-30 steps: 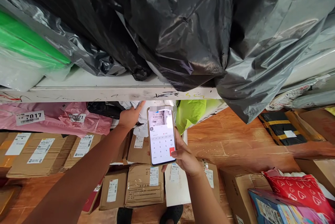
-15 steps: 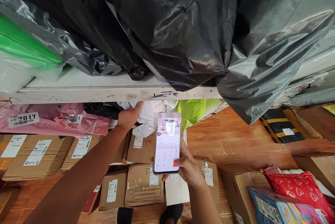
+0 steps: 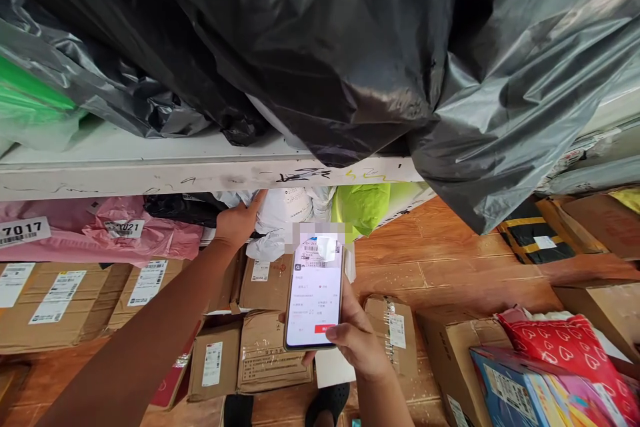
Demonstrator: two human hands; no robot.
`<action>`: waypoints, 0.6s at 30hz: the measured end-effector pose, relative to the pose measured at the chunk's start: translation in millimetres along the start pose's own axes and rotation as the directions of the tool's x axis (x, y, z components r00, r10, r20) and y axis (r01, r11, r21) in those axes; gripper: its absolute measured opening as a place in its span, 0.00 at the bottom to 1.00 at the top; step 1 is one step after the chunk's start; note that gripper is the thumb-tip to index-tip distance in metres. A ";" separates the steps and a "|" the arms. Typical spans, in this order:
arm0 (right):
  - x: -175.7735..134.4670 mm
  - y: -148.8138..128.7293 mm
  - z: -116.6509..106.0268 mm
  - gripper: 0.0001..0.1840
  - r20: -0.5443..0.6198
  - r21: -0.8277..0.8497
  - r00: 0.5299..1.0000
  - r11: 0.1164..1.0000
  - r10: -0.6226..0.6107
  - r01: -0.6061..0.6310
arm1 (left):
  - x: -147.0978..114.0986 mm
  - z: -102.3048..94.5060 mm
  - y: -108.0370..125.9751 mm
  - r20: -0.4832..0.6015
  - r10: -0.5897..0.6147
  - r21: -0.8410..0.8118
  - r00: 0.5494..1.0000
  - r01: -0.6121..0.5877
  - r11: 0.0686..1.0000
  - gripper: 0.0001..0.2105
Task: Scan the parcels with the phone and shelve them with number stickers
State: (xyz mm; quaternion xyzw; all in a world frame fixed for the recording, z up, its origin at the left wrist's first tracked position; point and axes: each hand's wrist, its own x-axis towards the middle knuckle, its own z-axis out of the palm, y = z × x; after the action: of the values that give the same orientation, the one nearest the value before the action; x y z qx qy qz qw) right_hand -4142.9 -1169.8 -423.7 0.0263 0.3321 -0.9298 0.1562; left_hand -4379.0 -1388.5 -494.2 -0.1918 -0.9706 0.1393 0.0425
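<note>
My right hand holds a smartphone upright, its lit screen facing me, thumb resting near a red button at the bottom of the screen. My left hand reaches under the white shelf and rests on a white plastic parcel with a printed label. Whether the fingers grip the parcel is unclear. The phone sits just in front of and below that parcel.
Large black and grey plastic bags hang over the shelf edge. Pink parcels numbered 7017 and 7021 lie at the left above labelled cardboard boxes. More boxes cover the orange tile floor. A red heart-patterned bag sits at right.
The phone has come down and toward me. Its screen changed from a number keypad to a form page with a red button. My left hand stayed on the white parcel.
</note>
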 end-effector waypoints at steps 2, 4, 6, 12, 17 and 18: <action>-0.8 -0.5 -1.2 0.47 0.013 -0.008 1.000 1.000 0.000 0.000 | 0.4 1.9 -0.1 -0.011 -0.002 -0.005 1.000 0.002 1.000 0.28; -1.7 -1.2 -2.1 0.47 0.022 -0.028 1.000 1.000 0.004 -0.004 | 0.7 3.5 -0.4 -0.016 0.002 -0.005 1.000 -0.002 1.000 0.28; -2.5 -2.3 -2.2 0.48 0.025 -0.043 1.000 0.999 0.013 -0.012 | 1.2 4.8 -0.5 -0.015 0.002 0.004 1.000 -0.002 1.000 0.28; -4.1 -4.1 2.1 0.50 -0.025 0.021 0.999 0.999 0.047 -0.047 | 2.5 6.7 2.5 0.022 -0.035 0.024 0.999 0.034 0.999 0.28; -9.7 1.2 4.4 0.49 -0.043 0.014 0.996 0.997 0.075 -0.074 | 2.6 -1.1 5.9 0.033 -0.024 -0.001 0.999 0.024 1.000 0.29; -11.9 2.5 5.0 0.49 -0.047 0.016 0.996 0.997 0.072 -0.071 | 2.3 -4.5 6.3 0.038 -0.017 -0.009 0.999 0.018 1.000 0.29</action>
State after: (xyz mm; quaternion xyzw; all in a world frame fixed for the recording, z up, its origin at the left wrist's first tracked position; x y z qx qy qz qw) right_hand -4130.5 -1171.5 -419.5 0.0614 0.3279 -0.9251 0.1813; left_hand -4378.2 -1380.9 -491.6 -0.1807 -0.9735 0.1382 0.0245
